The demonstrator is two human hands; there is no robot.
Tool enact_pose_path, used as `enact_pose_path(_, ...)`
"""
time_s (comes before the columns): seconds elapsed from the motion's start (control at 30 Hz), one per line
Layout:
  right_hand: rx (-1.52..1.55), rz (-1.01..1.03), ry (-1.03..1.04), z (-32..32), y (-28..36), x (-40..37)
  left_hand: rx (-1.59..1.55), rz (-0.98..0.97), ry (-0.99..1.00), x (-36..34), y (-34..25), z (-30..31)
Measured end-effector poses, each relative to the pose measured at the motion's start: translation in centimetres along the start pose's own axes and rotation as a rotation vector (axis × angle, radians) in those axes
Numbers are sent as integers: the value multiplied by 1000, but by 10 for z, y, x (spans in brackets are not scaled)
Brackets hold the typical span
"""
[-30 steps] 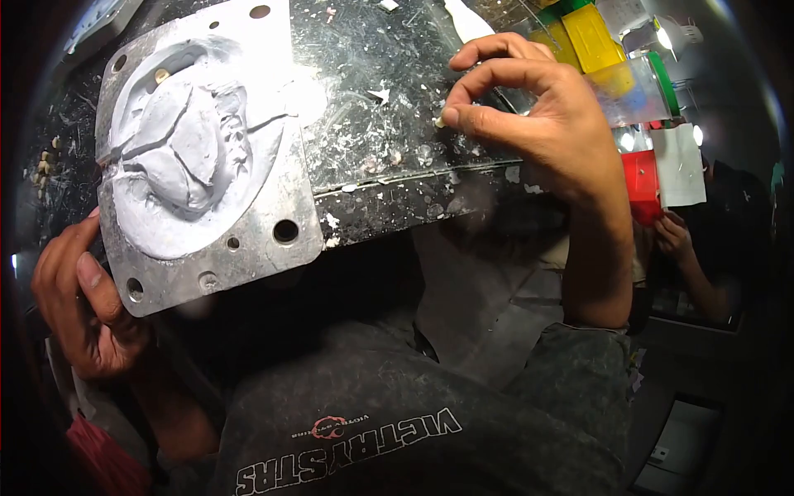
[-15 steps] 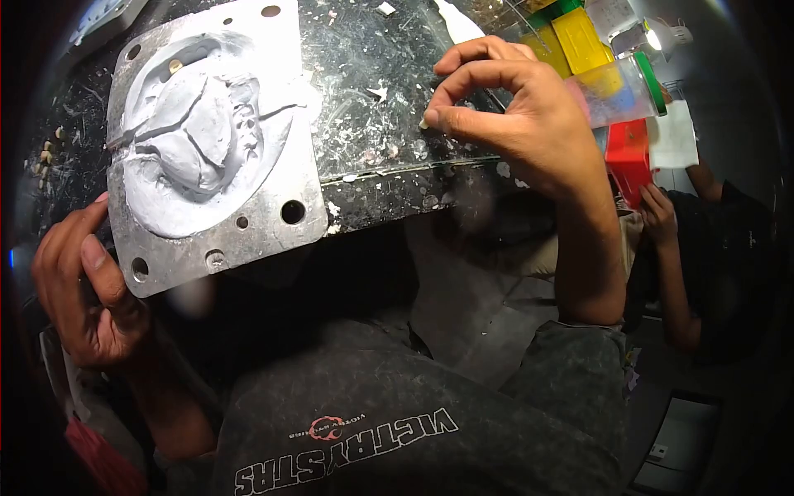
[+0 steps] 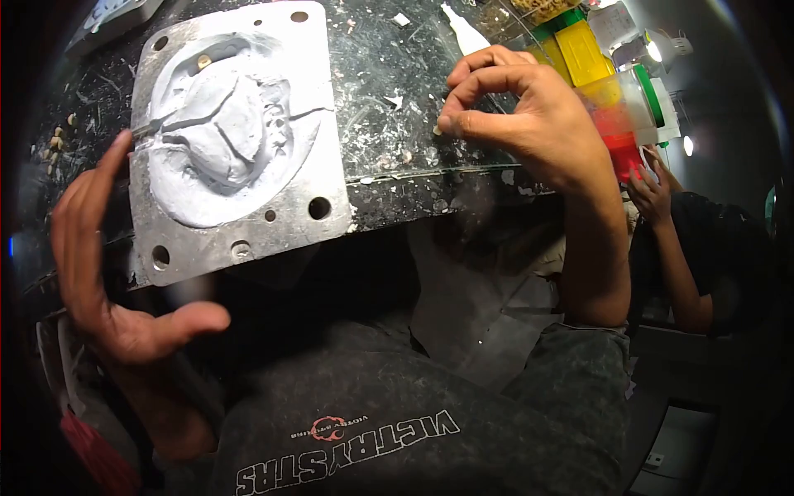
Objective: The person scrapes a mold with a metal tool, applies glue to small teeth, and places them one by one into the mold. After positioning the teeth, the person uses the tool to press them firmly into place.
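Note:
A metal plate point(image 3: 289, 227) lies tilted on the dark worktop, overhanging its front edge slightly. Set in it is a round white plaster mould point(image 3: 194, 194) with raised, cracked-looking shapes and a small gold-coloured piece point(image 3: 204, 61) near its top. My left hand point(image 3: 107, 289) is at the plate's left side, thumb spread away and fingertips by the left edge. To the right of the plate, my right hand point(image 3: 521, 112) is above the worktop, thumb and forefinger pinched on a small pale piece point(image 3: 438, 130).
Several small beige pieces point(image 3: 56, 142) lie at the far left. A white nozzle-tipped tube point(image 3: 465, 31), a yellow container point(image 3: 583, 51) and a green-lidded clear jar point(image 3: 641, 95) stand beyond my right hand. At the right, a co-worker's hand point(image 3: 649, 188) is beside a red container point(image 3: 620, 153).
The plate with the mould has shifted right and slightly up. My left thumb has come off the plate and spread out. My right hand has moved slightly right, still pinching.

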State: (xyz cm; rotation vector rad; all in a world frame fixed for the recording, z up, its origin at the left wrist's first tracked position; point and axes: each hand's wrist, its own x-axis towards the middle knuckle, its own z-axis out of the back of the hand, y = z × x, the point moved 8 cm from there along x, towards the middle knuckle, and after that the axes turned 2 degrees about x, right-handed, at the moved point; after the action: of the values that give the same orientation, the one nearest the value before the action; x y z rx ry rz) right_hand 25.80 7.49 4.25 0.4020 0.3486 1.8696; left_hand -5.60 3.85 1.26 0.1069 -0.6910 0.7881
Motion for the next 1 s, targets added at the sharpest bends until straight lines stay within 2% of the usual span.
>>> enact_pose_path(0.03,-1,6,1,0,1,0,26,-44,88,-1,-2,-5)
enact_pose_path(0.07,-12,-17,2,1,1,-1,17,32,124,-2,0,-8)
enact_pose_path(0.23,-49,-34,-8,1,1,0,-59,74,130,-1,2,-4)
enact_pose_path(0.4,-1,-70,64,1,3,4,-254,201,110,2,5,-2)
enact_pose_path(0.53,64,-86,103,6,3,6,-246,218,124,3,6,-1)
enact_pose_path(0.63,214,-76,11,19,12,10,-222,215,129,8,4,2)
enact_pose_path(0.7,335,-29,-98,30,33,15,-203,300,168,7,8,2)
enact_pose_path(0.77,455,-21,-105,19,50,25,-210,351,105,2,10,3)
enact_pose_path(0.83,297,299,-158,15,79,36,-202,354,128,1,10,3)
enact_pose_path(0.9,190,386,-200,7,99,46,-191,327,107,0,11,2)
enact_pose_path(0.97,60,558,-274,2,115,58,-178,304,124,5,8,2)
enact_pose_path(1.0,-236,665,-338,-1,130,59,-181,296,120,6,8,3)
